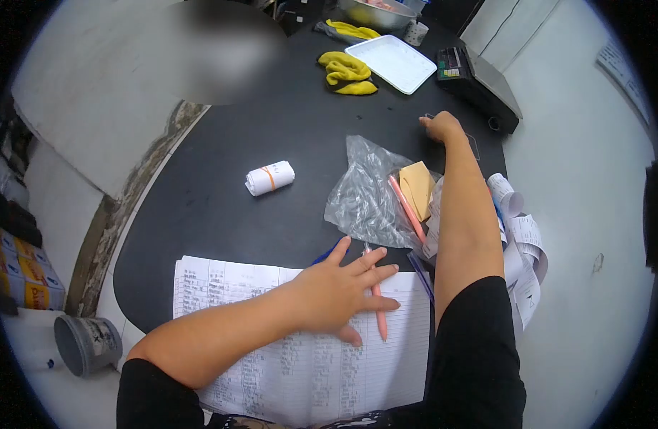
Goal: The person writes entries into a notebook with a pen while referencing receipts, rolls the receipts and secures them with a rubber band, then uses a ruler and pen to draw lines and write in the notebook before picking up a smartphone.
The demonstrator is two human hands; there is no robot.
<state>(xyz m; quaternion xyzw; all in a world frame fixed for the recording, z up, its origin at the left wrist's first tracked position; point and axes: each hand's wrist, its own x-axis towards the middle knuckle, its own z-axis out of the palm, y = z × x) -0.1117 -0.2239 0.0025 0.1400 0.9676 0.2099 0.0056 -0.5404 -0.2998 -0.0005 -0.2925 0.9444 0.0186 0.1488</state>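
Observation:
My left hand (pixel 339 289) lies with fingers spread on an open notebook (pixel 271 372) filled with handwritten columns. Beneath its fingers is a pink pen (pixel 382 325), and a blue pen (pixel 322 257) shows partly behind the hand. Farther off, my right hand (pixel 443 127) reaches over the dark table, its fingers closed around part of a thin wire-like item (pixel 474 146). Between the hands lies a clear plastic bag (pixel 368 193) with a tan packet (pixel 416 187) and another pink pen (pixel 407 207). A rolled paper bundle (pixel 270 178) with an orange band sits to the left.
Paper receipts (pixel 525 243) hang at the table's right edge, beside my right forearm. Toward the back are yellow gloves (pixel 347 71), a white tray (pixel 393 63), a scale (pixel 479 82) and a metal bowl (pixel 377 16). A grey bucket (pixel 87 346) stands at lower left.

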